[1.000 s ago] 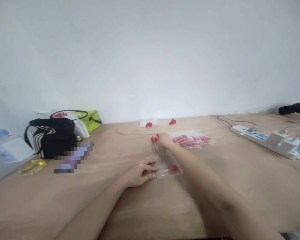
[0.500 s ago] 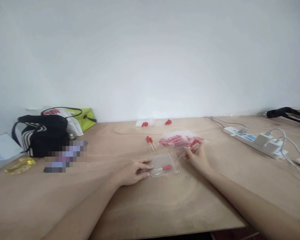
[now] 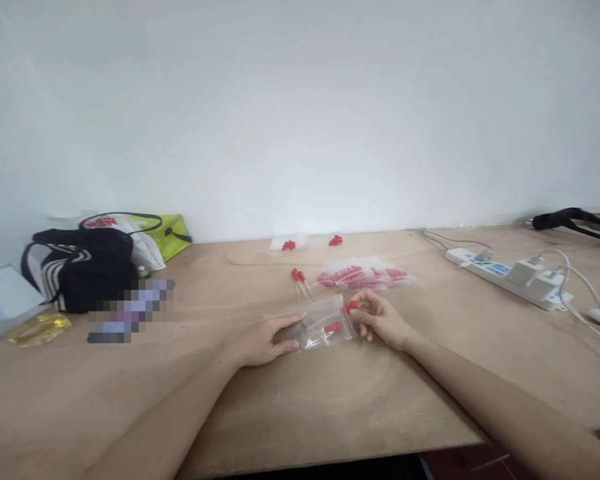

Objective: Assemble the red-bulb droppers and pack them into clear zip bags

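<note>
A clear zip-lock bag (image 3: 320, 313) lies on the wooden table with one dropper (image 3: 333, 327) inside, its red bulb towards the red-lined mouth. My left hand (image 3: 270, 340) grips the bag's left end between thumb and fingers. At the mouth, my right hand (image 3: 377, 319) pinches another dropper by its red bulb (image 3: 351, 306). Its thin tube points left into the bag and is hard to make out. Just behind the bag lie a few loose red-bulbed droppers (image 3: 300, 279). A pile of filled clear bags (image 3: 363, 275) sits behind my right hand.
Red bulbs (image 3: 289, 245) on a white bag and more red bulbs (image 3: 335, 240) lie near the wall. On the right are a white power strip (image 3: 505, 277) with cables and a black strap-like object (image 3: 575, 223). A black bag (image 3: 87, 270) and a green bag (image 3: 173, 237) stand left.
My right hand has moved left and towards me, bringing the dropper from beside the pile to the bag's mouth. My left hand stays on the bag, which has tilted slightly.
</note>
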The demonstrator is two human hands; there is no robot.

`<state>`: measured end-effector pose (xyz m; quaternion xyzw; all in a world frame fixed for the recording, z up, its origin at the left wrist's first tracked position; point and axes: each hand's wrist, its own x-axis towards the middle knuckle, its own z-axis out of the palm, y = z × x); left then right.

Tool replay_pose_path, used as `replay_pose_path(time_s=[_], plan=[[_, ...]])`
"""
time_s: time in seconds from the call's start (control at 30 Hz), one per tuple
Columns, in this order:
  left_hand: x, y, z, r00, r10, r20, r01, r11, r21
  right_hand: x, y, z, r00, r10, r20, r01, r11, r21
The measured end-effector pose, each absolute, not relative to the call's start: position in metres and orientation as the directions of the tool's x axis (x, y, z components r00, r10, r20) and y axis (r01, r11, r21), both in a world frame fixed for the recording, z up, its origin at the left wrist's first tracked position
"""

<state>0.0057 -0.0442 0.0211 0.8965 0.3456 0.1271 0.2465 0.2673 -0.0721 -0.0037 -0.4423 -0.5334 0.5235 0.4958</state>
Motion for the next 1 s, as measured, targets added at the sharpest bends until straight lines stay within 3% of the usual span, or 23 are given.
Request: replay_pose_path(time_s=[0.2,0.43,0.6,0.7,0.77,1.0], plan=[[0.007,-0.045,0.021,0.723,0.687,0.066,0.560,-0.640,0.525,0.259,-0.068,-0.005,-0.126,0.992,-0.018,0.279,0.018,-0.960],[0.007,-0.044,0.022,0.749,0.662,0.032,0.555,-0.652,0.516,0.271,-0.059,-0.008,-0.338,0.922,0.189,0.475,0.341,-0.811],[0.005,-0.042,0.021,0.755,0.656,0.005,0.563,-0.652,0.508,0.263,-0.041,0.017,-0.107,0.922,0.373,0.672,0.344,-0.656],[0.006,-0.043,0.022,0.758,0.652,-0.005,0.562,-0.650,0.512,0.234,-0.021,0.031,-0.117,0.918,0.379,0.765,0.326,-0.555],[0.006,-0.043,0.021,0.760,0.650,-0.009,0.560,-0.647,0.517,0.211,-0.004,0.033,-0.054,0.954,0.295,0.799,0.219,-0.561],[0.004,-0.042,0.019,0.772,0.636,0.017,0.539,-0.669,0.512,0.169,0.046,0.014,0.004,0.973,0.229,0.731,0.154,-0.664]])
